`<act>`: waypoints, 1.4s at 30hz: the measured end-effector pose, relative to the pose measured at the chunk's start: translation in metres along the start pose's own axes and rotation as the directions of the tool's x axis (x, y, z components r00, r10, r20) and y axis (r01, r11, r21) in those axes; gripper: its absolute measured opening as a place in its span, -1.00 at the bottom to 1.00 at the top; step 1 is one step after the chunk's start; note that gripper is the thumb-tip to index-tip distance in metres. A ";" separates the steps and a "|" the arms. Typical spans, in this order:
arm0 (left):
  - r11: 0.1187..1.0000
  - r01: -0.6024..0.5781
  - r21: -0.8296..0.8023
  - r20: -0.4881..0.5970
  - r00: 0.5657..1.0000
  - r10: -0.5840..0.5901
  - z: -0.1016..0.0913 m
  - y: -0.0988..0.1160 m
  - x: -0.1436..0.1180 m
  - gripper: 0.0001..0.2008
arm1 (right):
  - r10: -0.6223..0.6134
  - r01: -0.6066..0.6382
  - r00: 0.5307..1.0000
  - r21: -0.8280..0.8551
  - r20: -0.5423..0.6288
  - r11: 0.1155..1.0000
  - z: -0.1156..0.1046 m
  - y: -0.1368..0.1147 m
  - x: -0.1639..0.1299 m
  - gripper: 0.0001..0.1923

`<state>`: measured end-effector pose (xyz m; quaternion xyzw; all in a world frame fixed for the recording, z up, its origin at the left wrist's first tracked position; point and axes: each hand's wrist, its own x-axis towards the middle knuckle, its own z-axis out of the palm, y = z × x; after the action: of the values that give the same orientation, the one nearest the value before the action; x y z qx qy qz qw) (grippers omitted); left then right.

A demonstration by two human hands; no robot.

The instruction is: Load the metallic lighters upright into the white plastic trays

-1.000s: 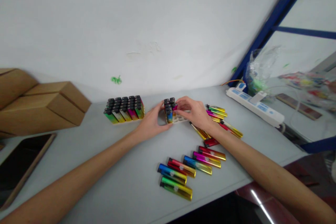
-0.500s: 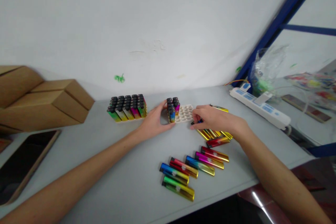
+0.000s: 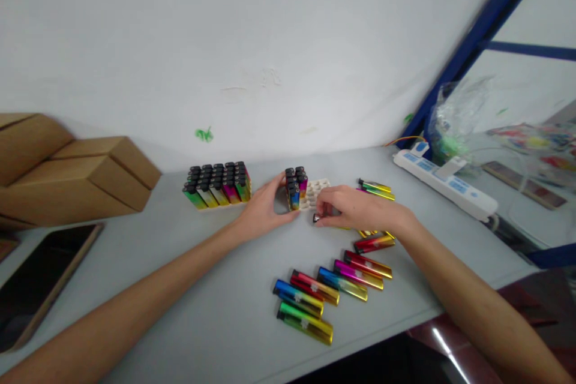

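My left hand (image 3: pixel 266 205) grips the left end of a white tray (image 3: pixel 320 184) with round holes, thumb at the front corner and fingers behind. Several lighters (image 3: pixel 294 186) with black tops stand upright in the tray's left part. Just in front of the tray's right part, my right hand (image 3: pixel 339 207) is closed on a lighter (image 3: pixel 316 218); its dark, metal-tipped head pokes out past the fingertips, while the body is mostly hidden. Beneath and behind that hand lie more loose lighters (image 3: pixel 378 189), partly covered by it.
A full block of upright lighters (image 3: pixel 218 185) stands to the left. Several metallic lighters (image 3: pixel 344 283) lie in a slanting row near the front edge. Cardboard boxes (image 3: pixel 90 180) and a phone (image 3: pixel 40 282) are at far left, a white power strip (image 3: pixel 445 183) at right.
My right hand has moved left from the pile of loose lighters toward the tray's front, with a lighter now in its fingers. The left hand stays on the tray.
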<state>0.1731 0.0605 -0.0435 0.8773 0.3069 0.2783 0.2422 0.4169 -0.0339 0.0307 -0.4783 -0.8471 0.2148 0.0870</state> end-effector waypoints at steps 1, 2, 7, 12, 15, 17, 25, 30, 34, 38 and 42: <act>1.000 0.000 -0.004 -0.003 1.000 0.000 0.000 0.000 0.000 -0.09 | -0.011 0.012 1.000 0.045 -0.022 0.999 -0.001 -0.001 0.001 -0.82; 1.000 -0.001 -0.011 -0.003 1.000 0.001 0.000 0.001 0.000 -0.09 | -0.018 0.022 0.999 0.094 -0.049 0.995 -0.001 -0.002 0.002 -0.81; 0.998 -0.020 -0.056 0.006 1.000 0.021 -0.002 0.004 0.001 -0.13 | -0.028 0.118 0.974 0.396 -0.226 0.910 0.000 -0.006 0.006 -0.75; 0.994 -0.040 -0.106 -0.015 0.999 0.039 -0.002 0.006 0.001 -0.18 | 0.055 0.122 0.959 0.579 -0.278 0.807 0.006 -0.014 0.009 -0.69; 0.992 -0.041 -0.119 -0.007 0.999 0.041 -0.002 0.006 0.002 -0.21 | 0.079 0.109 0.957 0.601 -0.278 0.792 0.010 -0.017 0.010 -0.68; 0.992 -0.043 -0.117 -0.009 0.999 0.042 -0.002 0.005 0.002 -0.21 | 0.064 0.152 0.939 0.576 -0.338 0.803 0.012 -0.018 0.012 -0.69; 0.994 -0.022 -0.103 -0.002 1.000 0.022 -0.001 0.005 0.001 -0.16 | 0.158 0.119 0.843 0.465 -0.514 0.877 0.023 -0.019 0.019 -0.55; 0.995 -0.021 -0.099 0.002 1.000 0.022 -0.002 0.005 0.001 -0.15 | 0.217 0.067 0.768 0.413 -0.602 0.908 0.026 -0.018 0.020 -0.51; 0.995 -0.014 -0.098 0.008 1.000 0.015 -0.004 0.008 0.001 -0.18 | 0.215 0.066 0.752 0.395 -0.623 0.916 0.024 -0.016 0.019 -0.58; 0.995 -0.007 -0.096 0.013 1.000 0.008 -0.004 0.009 0.002 -0.19 | 0.201 0.069 0.763 0.387 -0.614 0.919 0.024 -0.016 0.019 -0.61; 0.995 -0.008 -0.098 0.006 1.000 0.009 -0.004 0.008 0.002 -0.18 | 0.215 0.052 0.757 0.385 -0.617 0.922 0.024 -0.015 0.020 -0.58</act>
<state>0.1751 0.0573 -0.0347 0.8665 0.2883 0.2913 0.2850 0.3859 -0.0305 0.0148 -0.5338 -0.6841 0.1990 0.4555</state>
